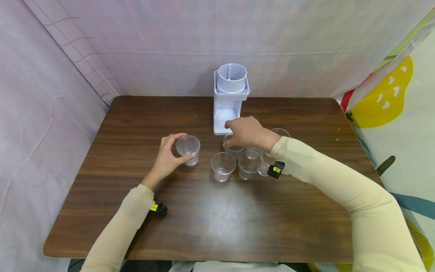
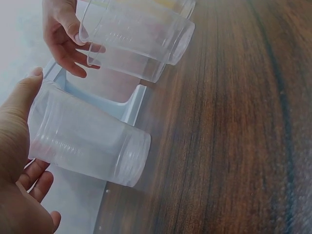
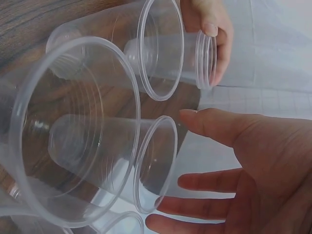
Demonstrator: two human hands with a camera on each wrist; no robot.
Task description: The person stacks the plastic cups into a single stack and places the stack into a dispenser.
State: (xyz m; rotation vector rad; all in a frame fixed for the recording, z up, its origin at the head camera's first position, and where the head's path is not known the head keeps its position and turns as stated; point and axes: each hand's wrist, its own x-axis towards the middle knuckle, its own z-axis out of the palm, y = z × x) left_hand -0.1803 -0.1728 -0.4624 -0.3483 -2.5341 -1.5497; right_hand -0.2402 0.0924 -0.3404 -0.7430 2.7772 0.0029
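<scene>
My left hand [image 1: 166,156] holds a clear plastic cup [image 1: 188,146] near its rim, thumb on one side and fingers on the other. In the left wrist view that cup [image 2: 92,136] stands upright on the wood, nothing visible inside it. My right hand [image 1: 249,132] reaches over a group of several clear cups. Its fingers [image 3: 209,180] are spread beside the rim of one cup [image 3: 157,163], thumb apart from it. In the head view this cup [image 1: 233,151] is partly covered by the hand. Two more cups, one on the left [image 1: 223,166] and one beside it [image 1: 249,163], stand nearer to me.
A white stand [image 1: 225,113] with a round white container [image 1: 232,79] on top is at the table's back edge, just behind the cups. More cups stand under the right forearm. The brown wooden table [image 1: 142,223] meets hanging cloth at the back.
</scene>
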